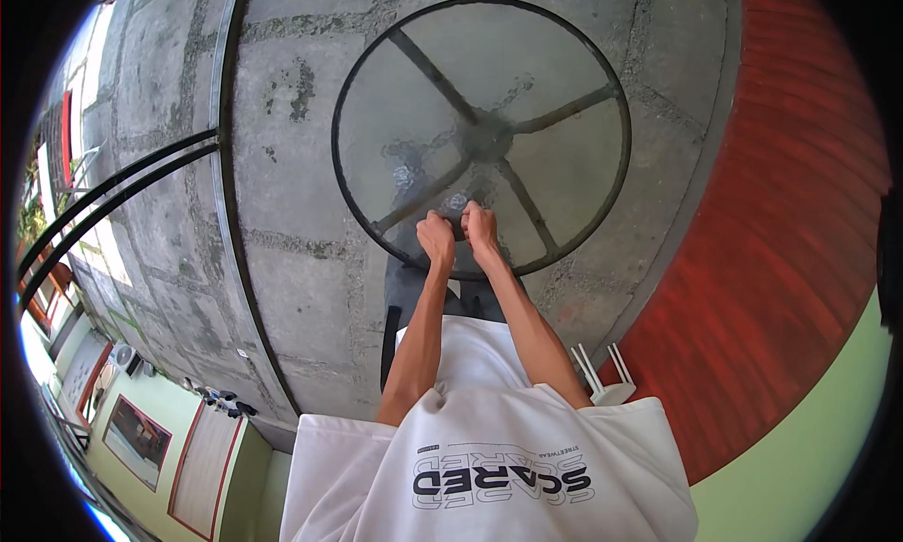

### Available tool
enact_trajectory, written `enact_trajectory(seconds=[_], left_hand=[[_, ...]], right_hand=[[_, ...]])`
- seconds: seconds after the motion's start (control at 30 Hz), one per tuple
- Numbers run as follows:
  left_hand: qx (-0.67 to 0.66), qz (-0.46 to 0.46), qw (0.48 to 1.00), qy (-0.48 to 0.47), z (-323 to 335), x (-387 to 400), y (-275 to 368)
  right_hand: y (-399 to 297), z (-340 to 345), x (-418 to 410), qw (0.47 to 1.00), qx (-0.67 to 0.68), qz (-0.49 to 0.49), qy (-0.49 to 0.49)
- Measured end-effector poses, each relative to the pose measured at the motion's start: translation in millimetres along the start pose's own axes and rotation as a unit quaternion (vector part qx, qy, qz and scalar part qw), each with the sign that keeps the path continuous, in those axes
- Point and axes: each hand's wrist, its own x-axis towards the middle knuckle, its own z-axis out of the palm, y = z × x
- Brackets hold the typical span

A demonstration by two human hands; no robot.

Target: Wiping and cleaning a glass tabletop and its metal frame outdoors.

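A round glass-topped table [557, 168] with a dark rim stands before me, dark spokes showing through or under its pane. Over its near part, my left hand [436, 236] is curled into a fist. Close beside it on the right, my right hand [480, 226] is also closed, with a narrow gap between the two. No object shows plainly in either hand. A dark patch lies between and around them, perhaps a reflection in the glass. Two pale glints appear on the pane just beyond and to the left of the hands; their nature is unclear.
A white plastic piece of furniture with legs [612, 390] stands near my right elbow. Along the right runs a red surface [769, 210] beside a pale green wall [797, 464]. Dark metal rails [229, 154] cross on the left above the grey concrete floor [303, 288]. Shoes [224, 402] lie near a door.
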Motion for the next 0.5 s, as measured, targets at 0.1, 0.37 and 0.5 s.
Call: enact_trajectory(seconds=[0.1, 0.37, 0.5], left_hand=[[0.035, 0.048, 0.998, 0.014, -4, 8, 21], [0.008, 0.037, 0.999, 0.040, -9, 31, 83], [0.087, 0.050, 0.994, 0.037, -5, 45, 96]], right_hand=[[-13, 5, 8, 1.000, 0.016, 0.002, 0.000], [-54, 21, 26, 0.998, 0.034, 0.002, 0.043], [-73, 27, 32, 0.998, 0.027, -0.018, 0.050]])
